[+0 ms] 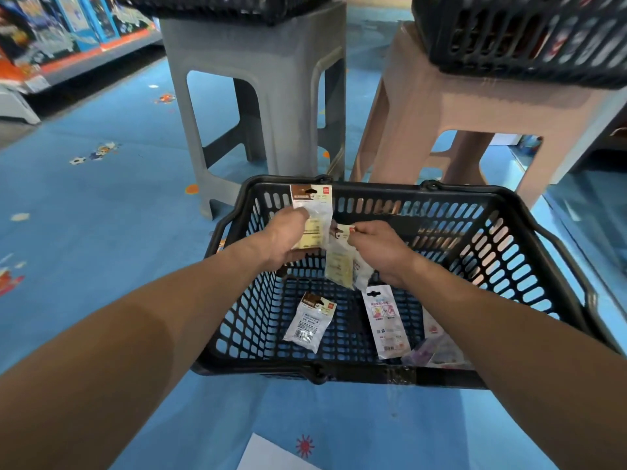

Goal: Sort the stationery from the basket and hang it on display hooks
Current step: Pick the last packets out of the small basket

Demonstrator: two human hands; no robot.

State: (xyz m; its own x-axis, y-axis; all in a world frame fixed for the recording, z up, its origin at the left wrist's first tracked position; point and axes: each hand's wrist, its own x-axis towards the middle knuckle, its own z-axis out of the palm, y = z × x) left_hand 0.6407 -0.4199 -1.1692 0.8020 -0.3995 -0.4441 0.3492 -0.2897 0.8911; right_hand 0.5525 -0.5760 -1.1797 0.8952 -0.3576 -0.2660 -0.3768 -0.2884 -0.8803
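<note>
Two lifted: left hand (pixel 288 237) gripping a packet (pixel 314 206), right hand (pixel 381 251) pinching a second packet (pixel 339 266), above the basket's (pixel 441 193) far edge. Loose packets (pixel 308 322) lying at its bottom; hanging seemingly not begun.

Basket (pixel 458 195) on floor (pixel 101 215); left pack (pixel 307 322), right pack (pixel 385 320) in it. Behind: left stool (pixel 258 79) under left crate (pixel 230 5), right stool (pixel 458 106) under right crate (pixel 526 35). Shelf (pixel 68 45) far left.

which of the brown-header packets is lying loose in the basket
The brown-header packet flat on the basket floor, by its left wall, barcode up. The others are lifted: one in the left hand, one pinched by the right hand.
</note>
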